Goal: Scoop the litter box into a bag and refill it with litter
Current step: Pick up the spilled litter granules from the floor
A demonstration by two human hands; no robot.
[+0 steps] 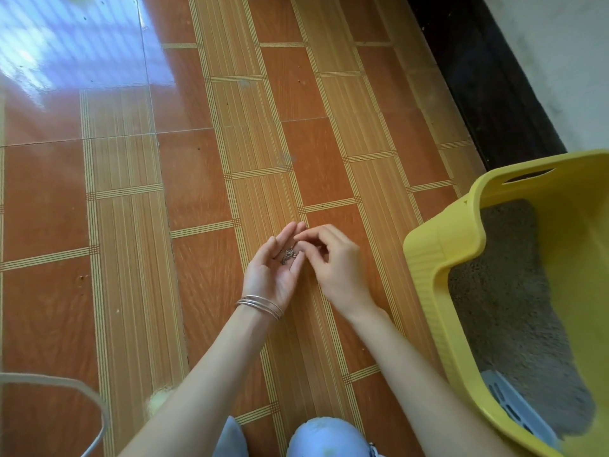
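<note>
- Cupped palm-up, left hand (275, 267) is working as a little dish: a small pile of stray grey litter (289, 254) sits in the hollow near my fingers, so it's loosely curled around the grains, not clenched.
- Right hand (333, 258) is pinched at thumb and forefinger, tips right over that pile. Looks like I'm dropping grains in, but whether there's one between the tips I can't tell, too tiny.
- Both hands hover low over the tile floor (131, 225), just left of the box. My guess is I'm picking up strays, and keeping the palm close means less to carry and less to drop.
- Bangles (260, 305) on the left wrist, out of the way.
- Litter box (438, 258), yellow, is off to my right by the wall, with grey litter spread across its bottom. A bluish slotted scoop (514, 404) lies in its near corner, untouched.
- Something with a pale rim (66, 384) pokes in at bottom left, could be the bag or a bin, can't say.
- My knees (326, 433) at the bottom edge, so I'm crouched.
- Judging by the layout, this is tidy-up, and the palmful needs tipping out next without tilting early.
</note>
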